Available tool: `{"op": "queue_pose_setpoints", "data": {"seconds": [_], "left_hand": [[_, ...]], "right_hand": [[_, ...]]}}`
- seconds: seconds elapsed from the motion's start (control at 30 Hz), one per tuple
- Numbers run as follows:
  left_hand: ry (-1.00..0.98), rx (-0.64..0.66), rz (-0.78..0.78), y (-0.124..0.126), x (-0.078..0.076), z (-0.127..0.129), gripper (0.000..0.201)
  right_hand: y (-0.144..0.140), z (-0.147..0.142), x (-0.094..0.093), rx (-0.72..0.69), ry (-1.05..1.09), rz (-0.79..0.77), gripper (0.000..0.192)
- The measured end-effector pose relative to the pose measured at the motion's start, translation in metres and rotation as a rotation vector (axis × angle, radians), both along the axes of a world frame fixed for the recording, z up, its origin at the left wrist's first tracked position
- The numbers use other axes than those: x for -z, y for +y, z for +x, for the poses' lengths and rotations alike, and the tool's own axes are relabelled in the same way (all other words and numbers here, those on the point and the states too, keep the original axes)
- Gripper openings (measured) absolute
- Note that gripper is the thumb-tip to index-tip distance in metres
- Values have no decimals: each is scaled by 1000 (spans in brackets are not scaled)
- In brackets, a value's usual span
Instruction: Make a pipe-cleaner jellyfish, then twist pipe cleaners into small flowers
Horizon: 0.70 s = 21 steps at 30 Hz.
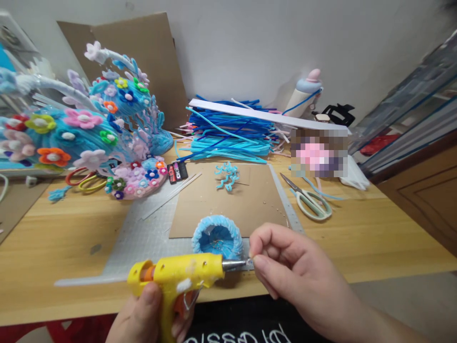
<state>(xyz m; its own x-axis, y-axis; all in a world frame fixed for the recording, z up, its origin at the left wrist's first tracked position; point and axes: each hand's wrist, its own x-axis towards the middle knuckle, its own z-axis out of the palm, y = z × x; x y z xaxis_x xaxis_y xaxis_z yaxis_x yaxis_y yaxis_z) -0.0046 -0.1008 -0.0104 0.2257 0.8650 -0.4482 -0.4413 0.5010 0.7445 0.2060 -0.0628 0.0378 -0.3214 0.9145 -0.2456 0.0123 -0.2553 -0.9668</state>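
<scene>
Left hand: the left hand [150, 312] is wrapped around the grip of a yellow plastic hot-glue gun [178, 276], its fingers clamped on the handle near the orange trigger; dried white glue smears the glossy body.
Right hand: the right hand [285, 267] is pinched shut, thumb and forefinger meeting right at the gun's silver metal nozzle; whatever sits between the fingertips is too small to make out.
Hands together: they meet at the nozzle tip, at the near edge of the table.
Fuzzy cup: a small round light-blue cup of coiled pipe cleaner [217, 236], open mouth tilted toward the camera, lies just behind the nozzle on the pale gridded cutting mat [143, 233].
Cardboard: a flat brown cardboard sheet [228, 205] lies on the mat, with curly light-blue pipe-cleaner pieces [226, 175] on it.
Scissors: pale-green-handled metal scissors [310, 199] rest to the right on the wooden tabletop [374, 228].
Stock: a heap of straight blue and turquoise pipe cleaners [228, 131] sits further back.
Sculpture: a large fuzzy blue pipe-cleaner form studded with many-coloured flowers [82, 133] fills the left.
</scene>
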Motion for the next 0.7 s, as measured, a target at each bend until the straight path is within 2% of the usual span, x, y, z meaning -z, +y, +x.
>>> {"op": "queue_pose_setpoints", "data": {"seconds": [0.2, 0.37, 0.47, 0.53, 0.6, 0.7], "left_hand": [[21, -1, 37, 1, -2, -2, 52], [22, 60, 148, 0, 18, -14, 50], [24, 106, 194, -1, 25, -18, 52], [29, 111, 214, -1, 24, -16, 54], [43, 87, 200, -1, 21, -15, 54], [232, 60, 217, -1, 20, -24, 55]], "right_hand": [[1, 3, 3, -49, 64, -66, 10], [2, 3, 7, -81, 124, -106, 13], [2, 3, 8, -17, 74, -40, 13], [2, 3, 8, 36, -12, 29, 11], [1, 3, 8, 29, -45, 37, 9], [3, 7, 9, -74, 189, -91, 10]]}}
